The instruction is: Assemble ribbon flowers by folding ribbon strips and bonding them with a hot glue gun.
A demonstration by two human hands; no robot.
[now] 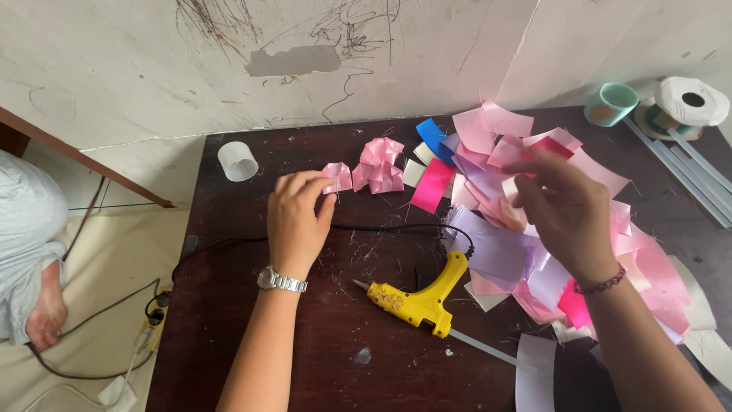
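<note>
**Two hands among pink ribbon pieces**

Two bare hands work over a dark wooden surface (pixel 252 358) strewn with cut ribbon. The left hand (pixel 297 221), a silver watch (pixel 280 281) on its wrist, has its fingers curled together on a small folded pink ribbon piece (pixel 336 177) near the far side of the surface. Just to the right of that piece sits a pink ribbon flower (pixel 379 165), close beside it. The right hand (pixel 560 210), with a beaded bracelet (pixel 602 285) on the wrist, hovers over a loose pile of ribbon pieces (pixel 503 252) in pink, lilac, magenta and blue; its fingers are bent toward a pale piece at the fingertips, though whether they grip it cannot be told. Between the two forearms lies a yellow glue gun (pixel 418 299), nozzle pointing left, its black cord (pixel 381 227) running across the surface. A white tape roll (pixel 238 161) stands at the far left corner, and a teal roll (pixel 612 104) at the far right.
</note>
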